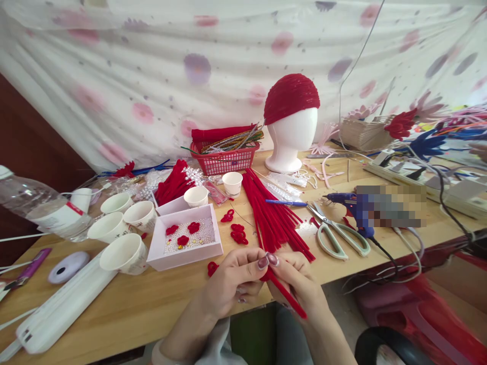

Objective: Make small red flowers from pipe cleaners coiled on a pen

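Jointly pinched, straight fuzzy red stem (288,295), L hand (233,275), R hand (300,280)

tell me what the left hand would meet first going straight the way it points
Probably the right hand, whose thumb tip is just beside that of the left hand; depth there is hard to judge.

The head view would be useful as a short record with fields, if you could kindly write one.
Left hand: pinching a fuzzy red strip
Right hand: pinching the same strip
Beyond hands: a spread of fuzzy red stems
Left of stems: white rectangular box with small beads and three fuzzy red flowers
Right of stems: metal scissors with pale green handles; blue glue gun
Back: white mannequin head in a red cap
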Motion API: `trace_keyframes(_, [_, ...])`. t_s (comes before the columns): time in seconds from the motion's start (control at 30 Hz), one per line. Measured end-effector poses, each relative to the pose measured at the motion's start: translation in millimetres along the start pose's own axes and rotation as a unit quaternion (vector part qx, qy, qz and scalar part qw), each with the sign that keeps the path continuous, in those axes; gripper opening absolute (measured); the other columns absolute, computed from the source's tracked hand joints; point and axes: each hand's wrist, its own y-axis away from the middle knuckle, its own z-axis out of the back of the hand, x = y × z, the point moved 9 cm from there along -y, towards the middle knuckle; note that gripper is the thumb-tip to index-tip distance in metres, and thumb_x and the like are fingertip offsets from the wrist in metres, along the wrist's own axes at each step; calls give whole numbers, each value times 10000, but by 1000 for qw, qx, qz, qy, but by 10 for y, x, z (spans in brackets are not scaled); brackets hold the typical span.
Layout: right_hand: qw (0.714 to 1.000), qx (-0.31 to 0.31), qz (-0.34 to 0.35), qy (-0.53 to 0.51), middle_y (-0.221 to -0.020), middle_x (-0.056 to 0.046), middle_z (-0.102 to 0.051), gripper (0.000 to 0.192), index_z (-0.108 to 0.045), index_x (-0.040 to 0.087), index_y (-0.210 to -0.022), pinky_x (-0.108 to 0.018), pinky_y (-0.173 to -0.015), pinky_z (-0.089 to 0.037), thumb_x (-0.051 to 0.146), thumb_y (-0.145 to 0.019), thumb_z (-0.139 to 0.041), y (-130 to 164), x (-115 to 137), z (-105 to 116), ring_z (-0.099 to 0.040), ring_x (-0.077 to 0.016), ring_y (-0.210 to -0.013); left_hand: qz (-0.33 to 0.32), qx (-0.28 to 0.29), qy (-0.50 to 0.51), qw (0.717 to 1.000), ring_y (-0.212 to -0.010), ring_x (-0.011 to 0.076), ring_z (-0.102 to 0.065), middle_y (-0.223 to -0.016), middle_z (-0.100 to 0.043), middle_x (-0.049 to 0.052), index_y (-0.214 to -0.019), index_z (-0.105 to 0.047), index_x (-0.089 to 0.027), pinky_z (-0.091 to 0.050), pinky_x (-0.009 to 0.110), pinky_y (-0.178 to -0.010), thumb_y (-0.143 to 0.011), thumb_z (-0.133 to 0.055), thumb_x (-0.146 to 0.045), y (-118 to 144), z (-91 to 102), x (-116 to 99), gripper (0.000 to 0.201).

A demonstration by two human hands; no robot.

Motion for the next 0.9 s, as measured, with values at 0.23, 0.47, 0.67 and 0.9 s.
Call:
trace_keyframes(0.23, [977, -75, 3, -198, -289, 98, -265, 625, -254, 252, -445, -175, -224, -119, 460, -809, -716, 27, -123, -10, -184, -35, -213, -27, 72, 110, 991, -282, 1, -86, -428, -307, -133, -682, -455, -187, -101, 147, -268, -779, -771, -408, -77, -155, 33, 397])
trace_keyframes(0.47, [969, -54, 36, -239, -222, 108, -164, 675, -145, 279, -415, -177, -176, -89, 433, -776, -695, -2, -83, -107, -93, -29, -155, -31, 70, 153, 985, -274, 29, -44, -374, -289, -149, -731, -444, -207, -93, 143, -244, -810, -739, -383, -78, -156, 85, 352])
trace_keyframes(0.67, [987, -122, 101, 24, -295, 77, -272, 624, -304, 237, -435, -200, -263, -193, 532, -918, -568, 41, 44, 150, -227, -50, -230, -2, 21, 158, 987, -327, 0, -110, -526, -385, -112, -719, -460, -184, -105, 143, -286, -755, -789, -434, -80, -65, 80, 415])
trace_keyframes(0.9, [794, -117, 278, 528, -1229, -146, -610, 508, -509, 215, -1293, -376, -852, -521, 455, -880, -682, 385, 716, 65, -613, -290, -1068, -25, -80, 87, 993, -376, 13, -127, -491, -294, -123, -656, -366, -204, -94, 160, -352, -701, -811, -473, -29, 108, -33, 522])
